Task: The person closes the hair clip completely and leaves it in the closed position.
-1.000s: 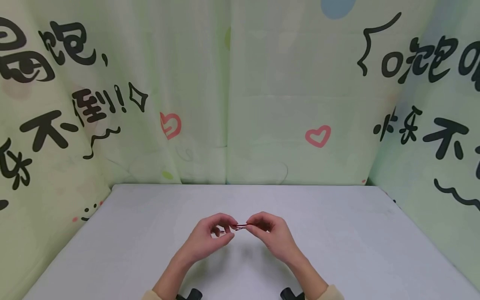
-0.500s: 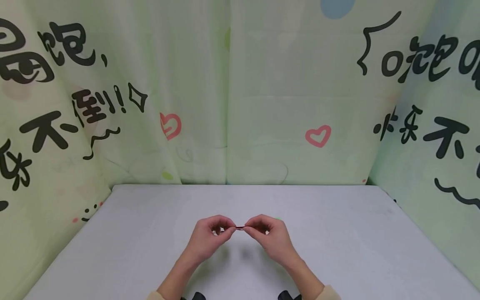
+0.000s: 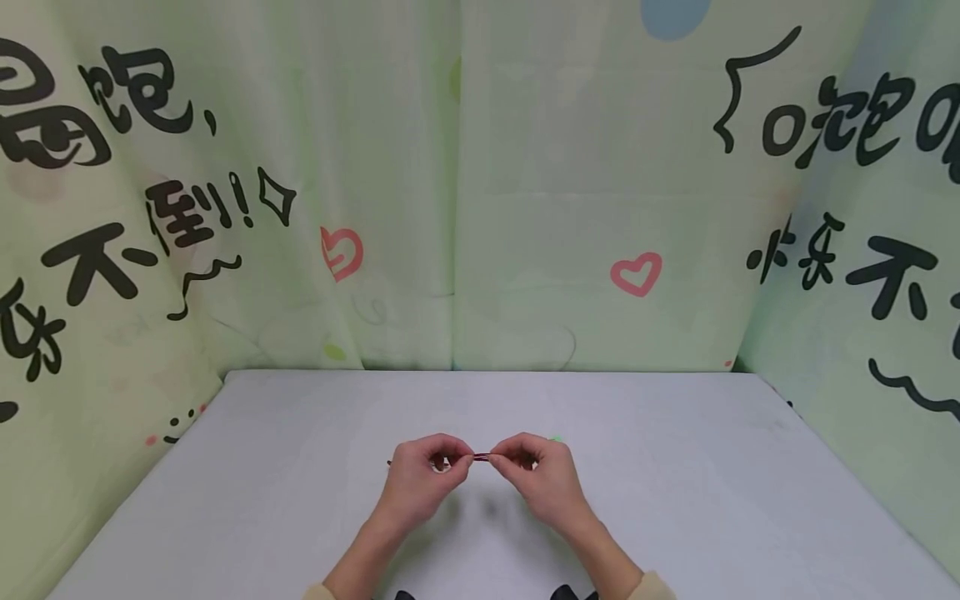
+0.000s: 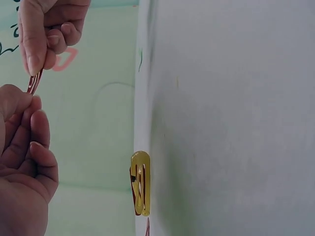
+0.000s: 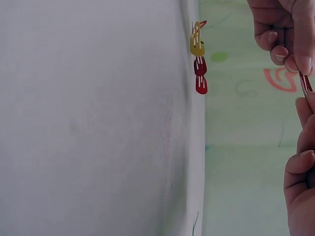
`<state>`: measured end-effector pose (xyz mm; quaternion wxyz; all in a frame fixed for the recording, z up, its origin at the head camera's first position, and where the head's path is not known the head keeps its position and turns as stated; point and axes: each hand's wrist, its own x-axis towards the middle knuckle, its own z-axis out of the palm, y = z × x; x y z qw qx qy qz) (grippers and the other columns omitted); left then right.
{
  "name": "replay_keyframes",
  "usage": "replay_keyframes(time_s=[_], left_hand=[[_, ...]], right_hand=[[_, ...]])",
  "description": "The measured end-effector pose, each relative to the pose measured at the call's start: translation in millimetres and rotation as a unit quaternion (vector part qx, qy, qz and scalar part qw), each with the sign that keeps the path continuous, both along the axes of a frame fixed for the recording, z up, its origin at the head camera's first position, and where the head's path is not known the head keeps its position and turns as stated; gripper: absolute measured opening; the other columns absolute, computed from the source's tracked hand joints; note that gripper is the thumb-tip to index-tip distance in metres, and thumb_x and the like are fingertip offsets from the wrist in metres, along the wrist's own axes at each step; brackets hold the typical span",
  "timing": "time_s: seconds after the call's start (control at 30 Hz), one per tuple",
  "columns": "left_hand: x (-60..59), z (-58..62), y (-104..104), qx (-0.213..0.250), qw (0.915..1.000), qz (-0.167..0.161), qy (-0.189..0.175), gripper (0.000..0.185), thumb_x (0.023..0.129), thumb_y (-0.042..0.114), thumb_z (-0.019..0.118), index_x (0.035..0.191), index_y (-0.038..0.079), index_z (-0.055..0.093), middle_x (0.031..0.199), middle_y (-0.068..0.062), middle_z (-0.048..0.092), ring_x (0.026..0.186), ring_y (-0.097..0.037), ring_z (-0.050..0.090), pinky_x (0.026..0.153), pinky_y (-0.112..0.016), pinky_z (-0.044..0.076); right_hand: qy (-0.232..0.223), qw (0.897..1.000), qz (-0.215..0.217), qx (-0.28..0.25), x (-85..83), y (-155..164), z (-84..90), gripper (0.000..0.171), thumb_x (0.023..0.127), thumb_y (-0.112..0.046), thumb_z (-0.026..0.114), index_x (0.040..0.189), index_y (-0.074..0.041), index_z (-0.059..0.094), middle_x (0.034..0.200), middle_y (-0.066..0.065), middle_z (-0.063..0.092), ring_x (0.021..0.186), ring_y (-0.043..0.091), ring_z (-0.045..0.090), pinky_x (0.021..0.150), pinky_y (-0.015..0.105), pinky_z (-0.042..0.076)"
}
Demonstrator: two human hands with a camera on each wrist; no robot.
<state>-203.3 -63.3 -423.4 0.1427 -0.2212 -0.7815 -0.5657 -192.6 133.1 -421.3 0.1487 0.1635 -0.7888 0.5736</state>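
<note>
My two hands face each other over the middle of the table in the head view. Between them is a slim, slotted red snap hair clip (image 3: 481,457). My left hand (image 3: 420,479) pinches one end with thumb and forefinger, and my right hand (image 3: 551,479) pinches the other end. The wrist views show the same clip (image 4: 33,83) bridging the fingertips. A yellow snap clip (image 4: 141,184) and red clips (image 5: 201,84) stretch in a row, end over end, beyond my left hand. In the head view that hand mostly hides the row.
The white table (image 3: 300,500) reaches back to a pale green printed curtain (image 3: 540,208) that also stands on both sides. A small green thing (image 3: 557,438) shows just behind my right hand. Dark wrist camera parts (image 3: 572,592) show at the bottom edge.
My left thumb, apart from the forefinger a second ago, has come up to pinch the clip. Both hands are slightly lower, and the green thing shows behind the right hand.
</note>
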Motion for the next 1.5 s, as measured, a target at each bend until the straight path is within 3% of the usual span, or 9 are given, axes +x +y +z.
replay_keyframes(time_s=[0.23, 0.47, 0.6, 0.77, 0.83, 1.0, 1.07, 1.5], left_hand=[[-0.2, 0.7, -1.3, -0.003, 0.9988, 0.002, -0.05, 0.011, 0.086, -0.001, 0.075, 0.087, 0.01, 0.076, 0.076, 0.007, 0.068, 0.067, -0.01, 0.057, 0.064, -0.022, 0.047], [-1.2, 0.9, -2.4, -0.007, 0.9957, -0.005, -0.092, 0.007, 0.088, 0.002, 0.074, 0.09, 0.008, 0.076, 0.08, 0.001, 0.07, 0.07, -0.014, 0.06, 0.065, -0.024, 0.051], [-2.2, 0.6, -3.9, -0.002, 0.9936, -0.014, -0.112, 0.005, 0.088, 0.004, 0.074, 0.092, 0.007, 0.076, 0.082, -0.002, 0.071, 0.071, -0.016, 0.062, 0.065, -0.024, 0.052], [-3.5, -1.0, -6.3, -0.021, 0.9907, -0.033, -0.13, 0.004, 0.091, 0.01, 0.075, 0.094, 0.008, 0.076, 0.086, -0.004, 0.073, 0.074, -0.016, 0.063, 0.068, -0.027, 0.052], [-3.5, -1.6, -7.8, -0.034, 0.9896, -0.04, -0.134, 0.006, 0.092, 0.012, 0.075, 0.096, 0.009, 0.076, 0.088, -0.005, 0.073, 0.075, -0.015, 0.064, 0.075, -0.029, 0.049], [-4.5, -3.5, -12.6, -0.052, 0.9894, -0.046, -0.128, 0.015, 0.092, 0.014, 0.074, 0.104, 0.005, 0.074, 0.091, 0.001, 0.072, 0.08, -0.015, 0.066, 0.079, -0.031, 0.05], [-5.8, -4.6, -14.9, -0.053, 0.9902, -0.045, -0.121, 0.018, 0.092, 0.014, 0.075, 0.107, 0.003, 0.073, 0.092, 0.003, 0.071, 0.083, -0.015, 0.067, 0.075, -0.029, 0.053], [-14.0, -9.6, -29.6, -0.064, 0.9913, -0.006, -0.114, 0.021, 0.091, 0.014, 0.077, 0.11, 0.007, 0.072, 0.095, 0.006, 0.071, 0.087, -0.015, 0.062, 0.077, -0.027, 0.049]], right_hand=[[-0.008, 1.0, 0.003, 0.01, 0.4, -0.1, 0.3, 0.005, 0.086, -0.011, 0.081, 0.088, -0.013, 0.077, 0.075, -0.007, 0.069, 0.065, 0.01, 0.055, 0.06, 0.022, 0.043], [0.079, 0.993, 0.012, 0.083, -3.6, 2.1, -2.4, 0.017, 0.081, -0.001, 0.083, 0.091, -0.014, 0.077, 0.075, -0.013, 0.068, 0.063, 0.006, 0.055, 0.059, 0.024, 0.046], [0.102, 0.988, 0.022, 0.116, -4.2, 2.2, -2.5, 0.019, 0.08, 0.002, 0.082, 0.091, -0.012, 0.076, 0.077, -0.012, 0.068, 0.065, 0.004, 0.055, 0.059, 0.025, 0.048], [0.055, 0.989, 0.032, 0.13, -3.7, 4.2, -2.2, 0.016, 0.083, 0.001, 0.079, 0.09, -0.013, 0.075, 0.075, -0.013, 0.065, 0.064, 0.005, 0.053, 0.058, 0.022, 0.045], [0.03, 0.99, 0.033, 0.137, -4.1, 5.9, -3.0, 0.015, 0.084, 0.0, 0.079, 0.09, -0.013, 0.075, 0.074, -0.013, 0.064, 0.065, 0.006, 0.052, 0.058, 0.022, 0.045], [-0.019, 0.988, 0.035, 0.148, -7.9, 11.8, -7.4, 0.015, 0.084, -0.001, 0.079, 0.091, -0.014, 0.075, 0.074, -0.013, 0.062, 0.066, 0.007, 0.054, 0.061, 0.024, 0.048], [-0.033, 0.988, 0.036, 0.147, -9.7, 14.7, -9.4, 0.015, 0.084, -0.002, 0.079, 0.091, -0.015, 0.075, 0.073, -0.012, 0.062, 0.066, 0.007, 0.054, 0.06, 0.023, 0.047], [-0.048, 0.986, 0.012, 0.159, -15.6, 32.1, -14.9, 0.013, 0.083, -0.005, 0.082, 0.089, -0.016, 0.076, 0.073, -0.009, 0.06, 0.066, 0.008, 0.051, 0.059, 0.024, 0.044]])
